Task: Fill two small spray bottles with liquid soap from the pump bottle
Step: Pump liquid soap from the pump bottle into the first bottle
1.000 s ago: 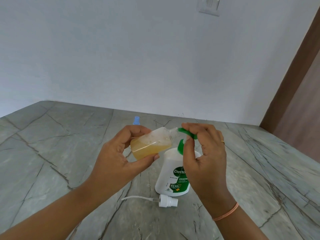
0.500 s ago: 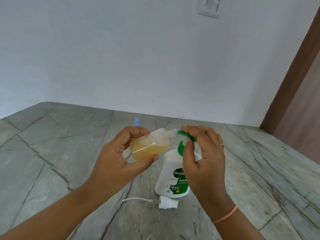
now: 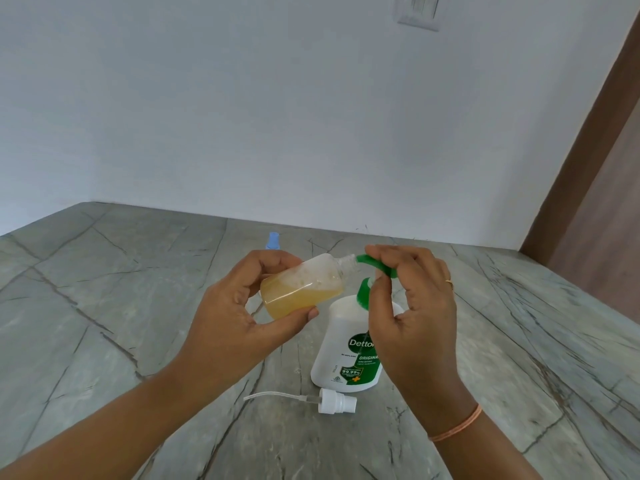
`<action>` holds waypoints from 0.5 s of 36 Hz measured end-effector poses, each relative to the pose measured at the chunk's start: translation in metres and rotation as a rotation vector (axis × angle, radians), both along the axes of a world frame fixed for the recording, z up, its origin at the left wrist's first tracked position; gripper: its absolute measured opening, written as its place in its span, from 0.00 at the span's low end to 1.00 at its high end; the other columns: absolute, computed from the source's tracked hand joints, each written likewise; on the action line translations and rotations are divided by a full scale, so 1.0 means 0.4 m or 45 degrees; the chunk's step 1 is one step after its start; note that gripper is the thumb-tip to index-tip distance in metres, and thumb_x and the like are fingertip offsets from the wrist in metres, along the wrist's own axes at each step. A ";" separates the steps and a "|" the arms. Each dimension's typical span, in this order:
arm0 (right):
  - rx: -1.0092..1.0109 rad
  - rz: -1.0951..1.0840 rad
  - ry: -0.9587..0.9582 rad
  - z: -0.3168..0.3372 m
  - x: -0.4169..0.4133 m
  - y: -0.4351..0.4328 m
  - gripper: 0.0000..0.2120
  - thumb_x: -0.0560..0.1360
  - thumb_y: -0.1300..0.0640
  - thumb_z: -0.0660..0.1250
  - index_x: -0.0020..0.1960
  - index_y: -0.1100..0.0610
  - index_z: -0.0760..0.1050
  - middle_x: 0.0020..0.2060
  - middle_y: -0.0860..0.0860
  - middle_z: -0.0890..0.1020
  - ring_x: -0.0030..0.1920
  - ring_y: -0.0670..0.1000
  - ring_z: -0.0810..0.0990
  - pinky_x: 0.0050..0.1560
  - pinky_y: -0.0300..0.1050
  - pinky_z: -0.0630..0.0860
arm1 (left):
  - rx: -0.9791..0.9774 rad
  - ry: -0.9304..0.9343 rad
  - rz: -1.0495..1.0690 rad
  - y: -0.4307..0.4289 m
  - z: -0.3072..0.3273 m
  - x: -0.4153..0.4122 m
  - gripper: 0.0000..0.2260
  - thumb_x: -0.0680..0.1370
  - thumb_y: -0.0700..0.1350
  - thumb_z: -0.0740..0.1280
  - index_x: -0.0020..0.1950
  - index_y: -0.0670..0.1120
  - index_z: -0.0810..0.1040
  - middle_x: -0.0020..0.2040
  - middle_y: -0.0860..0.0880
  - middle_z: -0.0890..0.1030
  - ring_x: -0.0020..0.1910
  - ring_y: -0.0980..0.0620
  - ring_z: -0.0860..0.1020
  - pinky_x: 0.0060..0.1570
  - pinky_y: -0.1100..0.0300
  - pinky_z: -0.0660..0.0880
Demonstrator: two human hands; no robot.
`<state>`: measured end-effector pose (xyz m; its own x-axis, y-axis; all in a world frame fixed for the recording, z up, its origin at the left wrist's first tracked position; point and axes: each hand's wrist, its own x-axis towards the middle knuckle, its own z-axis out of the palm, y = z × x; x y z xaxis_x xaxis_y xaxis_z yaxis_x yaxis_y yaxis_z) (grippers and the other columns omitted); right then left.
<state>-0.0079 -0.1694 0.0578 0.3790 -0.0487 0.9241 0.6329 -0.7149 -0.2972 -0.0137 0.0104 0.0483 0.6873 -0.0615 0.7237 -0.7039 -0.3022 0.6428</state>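
My left hand [image 3: 239,317] grips a small clear spray bottle [image 3: 304,285], tilted on its side and about half full of amber soap with foam above it. Its open neck meets the green nozzle of the white pump bottle [image 3: 346,344], which stands on the counter. My right hand [image 3: 412,306] rests its fingers on the green pump head [image 3: 375,265]. A white spray cap [image 3: 337,403] with its dip tube lies on the counter in front of the pump bottle. Behind my left hand, only the blue cap of a second spray bottle [image 3: 272,240] shows.
The grey veined stone counter [image 3: 104,306] runs to a white wall at the back. A brown wooden door frame [image 3: 588,161] rises at the right. A switch plate [image 3: 418,12] sits high on the wall.
Both hands and the tilted small bottle have hardly moved; the nozzle stays at the bottle's neck and the pump head looks about the same height.
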 end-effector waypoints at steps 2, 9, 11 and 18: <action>-0.004 0.004 -0.010 -0.002 0.002 0.000 0.13 0.73 0.58 0.57 0.53 0.55 0.77 0.48 0.41 0.73 0.49 0.44 0.71 0.43 0.58 0.74 | 0.007 -0.006 0.003 0.000 -0.001 -0.001 0.20 0.64 0.55 0.72 0.54 0.59 0.73 0.49 0.65 0.78 0.49 0.61 0.78 0.45 0.74 0.72; 0.001 0.033 -0.055 -0.016 0.008 0.003 0.13 0.73 0.60 0.58 0.54 0.55 0.76 0.49 0.42 0.73 0.49 0.46 0.72 0.44 0.58 0.74 | -0.011 -0.011 0.001 0.001 0.000 0.000 0.20 0.64 0.55 0.72 0.54 0.59 0.74 0.49 0.65 0.78 0.49 0.60 0.78 0.45 0.74 0.73; -0.001 0.035 -0.055 -0.021 0.010 0.006 0.13 0.73 0.60 0.58 0.55 0.53 0.75 0.49 0.42 0.73 0.50 0.46 0.71 0.45 0.58 0.74 | -0.019 -0.011 0.000 0.002 0.001 0.000 0.20 0.64 0.55 0.72 0.54 0.59 0.74 0.49 0.64 0.78 0.49 0.59 0.78 0.45 0.73 0.73; 0.021 0.023 -0.005 -0.014 0.005 0.008 0.14 0.73 0.59 0.57 0.53 0.56 0.78 0.48 0.42 0.73 0.49 0.45 0.71 0.44 0.57 0.75 | -0.009 -0.009 0.006 0.002 0.001 -0.002 0.20 0.64 0.55 0.72 0.54 0.59 0.73 0.49 0.65 0.78 0.49 0.60 0.78 0.45 0.73 0.73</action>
